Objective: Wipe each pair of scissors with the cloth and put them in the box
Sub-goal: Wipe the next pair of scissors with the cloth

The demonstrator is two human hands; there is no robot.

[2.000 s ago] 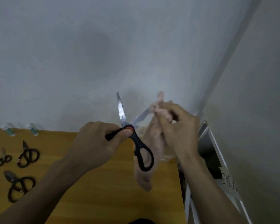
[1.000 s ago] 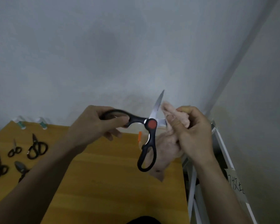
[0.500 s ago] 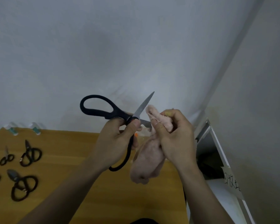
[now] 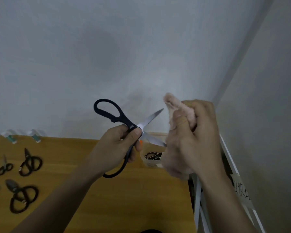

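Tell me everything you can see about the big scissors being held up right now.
The scissors have black, plastic-looking loop handles and shiny metal blades, one with a serrated stretch near the pivot, plus an orange spot at the pivot. They are spread wide open in an X, held in the air above the table. The left hand grips them at the pivot and lower handle. The lower blade runs toward the cloth, bunched in the right hand.

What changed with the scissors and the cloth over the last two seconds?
The left hand turned the black scissors over: the handle loop that hung down now points up-left, blades still open. The right hand slid the pink cloth off the blade and now grips it just right of the tips. The other scissors stayed on the table.
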